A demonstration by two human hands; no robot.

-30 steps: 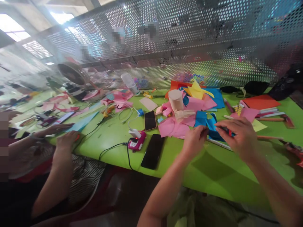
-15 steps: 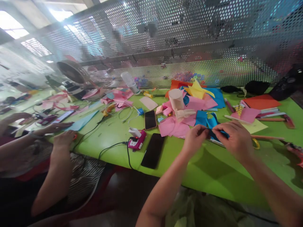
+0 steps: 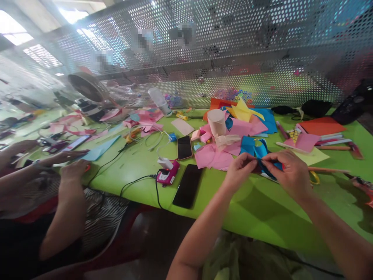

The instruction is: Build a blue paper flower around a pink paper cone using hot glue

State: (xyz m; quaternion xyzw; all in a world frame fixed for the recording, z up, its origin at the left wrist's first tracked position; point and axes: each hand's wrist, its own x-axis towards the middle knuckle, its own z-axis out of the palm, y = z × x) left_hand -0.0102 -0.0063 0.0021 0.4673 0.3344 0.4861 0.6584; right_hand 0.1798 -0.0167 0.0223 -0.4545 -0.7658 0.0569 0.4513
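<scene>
My left hand [image 3: 240, 171] and my right hand [image 3: 290, 173] meet over the green table [image 3: 262, 217], both pinching a small piece of blue paper [image 3: 269, 167] between fingertips. A larger blue paper cutout [image 3: 252, 146] lies just behind the hands. Pink paper sheets [image 3: 214, 157] sit to the left of my left hand. Yellow scissor handles [image 3: 314, 177] show just right of my right hand.
Two black phones [image 3: 188, 184] [image 3: 185, 147], a pink device with cables [image 3: 167, 175], a paper roll [image 3: 217, 122], orange card [image 3: 320, 126] and pencils [image 3: 332, 147] lie around. A co-worker's hands [image 3: 72, 169] rest at the left. A perforated metal screen [image 3: 204, 58] backs the table.
My hands have drawn closer together on the blue paper piece. The co-worker's other hand has come into view at the far left.
</scene>
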